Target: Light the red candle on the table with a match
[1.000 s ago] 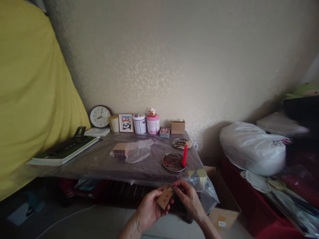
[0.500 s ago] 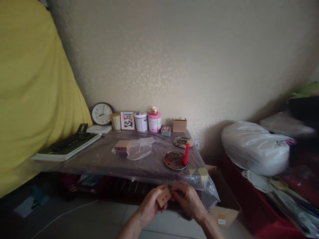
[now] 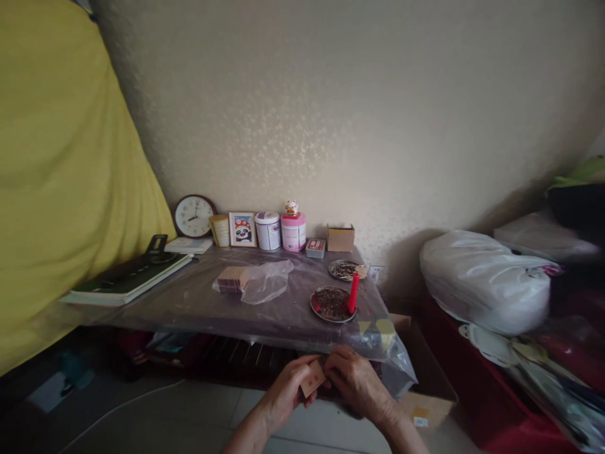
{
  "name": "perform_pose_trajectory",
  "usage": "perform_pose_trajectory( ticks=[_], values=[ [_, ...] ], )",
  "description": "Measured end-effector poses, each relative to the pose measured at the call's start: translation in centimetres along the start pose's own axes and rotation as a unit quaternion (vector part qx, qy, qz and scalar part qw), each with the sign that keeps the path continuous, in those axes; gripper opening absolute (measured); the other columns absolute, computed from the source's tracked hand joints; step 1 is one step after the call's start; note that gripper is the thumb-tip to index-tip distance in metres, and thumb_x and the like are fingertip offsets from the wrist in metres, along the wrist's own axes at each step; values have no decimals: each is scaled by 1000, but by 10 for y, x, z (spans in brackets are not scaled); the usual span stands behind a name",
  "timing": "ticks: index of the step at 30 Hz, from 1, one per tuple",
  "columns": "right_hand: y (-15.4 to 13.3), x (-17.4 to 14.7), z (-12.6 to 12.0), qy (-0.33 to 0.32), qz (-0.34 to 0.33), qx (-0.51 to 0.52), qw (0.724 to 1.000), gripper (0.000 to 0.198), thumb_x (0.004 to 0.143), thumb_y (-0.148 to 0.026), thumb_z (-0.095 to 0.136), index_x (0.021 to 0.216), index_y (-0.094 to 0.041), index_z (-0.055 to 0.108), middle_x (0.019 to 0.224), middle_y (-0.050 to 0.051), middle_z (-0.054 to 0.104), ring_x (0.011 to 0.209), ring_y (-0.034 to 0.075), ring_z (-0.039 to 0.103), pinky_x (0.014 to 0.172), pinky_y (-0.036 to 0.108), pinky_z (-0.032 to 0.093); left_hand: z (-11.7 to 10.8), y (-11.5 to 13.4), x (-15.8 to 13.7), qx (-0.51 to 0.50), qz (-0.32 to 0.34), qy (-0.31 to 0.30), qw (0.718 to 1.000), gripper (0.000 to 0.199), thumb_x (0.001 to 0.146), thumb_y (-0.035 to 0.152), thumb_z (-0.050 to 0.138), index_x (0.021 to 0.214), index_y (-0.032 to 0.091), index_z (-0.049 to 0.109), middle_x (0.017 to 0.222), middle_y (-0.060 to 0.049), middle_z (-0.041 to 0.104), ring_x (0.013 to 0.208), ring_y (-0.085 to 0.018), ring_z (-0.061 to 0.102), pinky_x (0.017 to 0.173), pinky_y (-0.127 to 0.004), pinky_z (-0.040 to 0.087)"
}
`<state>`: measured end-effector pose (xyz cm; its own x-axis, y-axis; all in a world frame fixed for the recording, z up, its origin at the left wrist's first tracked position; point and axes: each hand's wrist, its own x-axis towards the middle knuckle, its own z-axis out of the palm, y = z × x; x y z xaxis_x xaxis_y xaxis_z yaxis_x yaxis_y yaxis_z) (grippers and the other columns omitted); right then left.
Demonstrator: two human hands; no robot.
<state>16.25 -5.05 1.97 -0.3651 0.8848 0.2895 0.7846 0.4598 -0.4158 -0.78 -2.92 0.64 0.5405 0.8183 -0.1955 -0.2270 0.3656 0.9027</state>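
Note:
In front of the table's near edge, my left hand [image 3: 288, 389] is closed around a small tan matchbox [image 3: 312, 378] with red marks on its face. The box is tilted. My right hand [image 3: 352, 381] is beside its right end, fingers curled together, and what they pinch is hidden. Beyond the hands, a red candle [image 3: 353, 293] stands upright at the right rim of a round metal plate [image 3: 326, 315] covered in dark bits. Behind that lies a second metal plate [image 3: 336, 276] with many matchsticks [image 3: 353, 271] on it.
A block of boxes [image 3: 230, 280] in torn clear plastic [image 3: 269, 282] lies mid-table. Along the wall stand a clock [image 3: 193, 216], a panda picture [image 3: 242, 229], two tubs and a small carton [image 3: 341, 239]. White bags [image 3: 484, 277] are at right, a yellow curtain [image 3: 70, 157] at left.
My right hand has rolled over slightly, its fingers curling in more against the end of the matchbox. The matchbox has shifted a little. Things on the table stay in place.

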Motion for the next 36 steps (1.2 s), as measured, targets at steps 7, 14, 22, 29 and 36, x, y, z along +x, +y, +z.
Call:
perform_pose_trajectory(
  ticks=[7,14,22,29,36],
  values=[
    [-3,1,-1,-2,-28,-24,999,11,85,-11,52,77,-18,56,83,1,58,80,14,55,72,22,41,-2,-3,1,7,-5,17,1000,45,64,29,52,104,9,58,61,-1,61,42,-8,43,41,-23,25],
    [-2,0,-1,-4,-17,-10,1000,13,84,-10,52,75,-19,55,82,0,56,78,12,55,71,20,42,-3,-5,2,30,7,20,999,47,67,31,50,108,8,56,62,-1,60,44,-10,45,42,-24,27],
    [0,-1,3,-3,-44,-29,999,12,84,-10,50,76,-19,53,82,1,55,77,13,53,70,22,42,-10,-15,8,72,25,8,997,40,71,28,48,105,9,59,54,3,54,42,-9,44,41,-24,28],
    [-2,-2,-4,21,-13,-26,999,13,82,-8,50,76,-19,52,77,1,59,71,14,55,66,23,42,-12,-13,8,66,42,17,997,46,74,25,45,117,12,53,72,-3,66,47,-10,48,44,-24,30],
    [-2,2,-11,93,48,89,991,12,86,-17,48,79,-19,58,75,0,61,69,12,59,65,21,44,-12,-7,6,44,67,36,996,52,74,23,46,126,13,44,83,-9,70,49,-10,49,45,-24,30]
  ],
)
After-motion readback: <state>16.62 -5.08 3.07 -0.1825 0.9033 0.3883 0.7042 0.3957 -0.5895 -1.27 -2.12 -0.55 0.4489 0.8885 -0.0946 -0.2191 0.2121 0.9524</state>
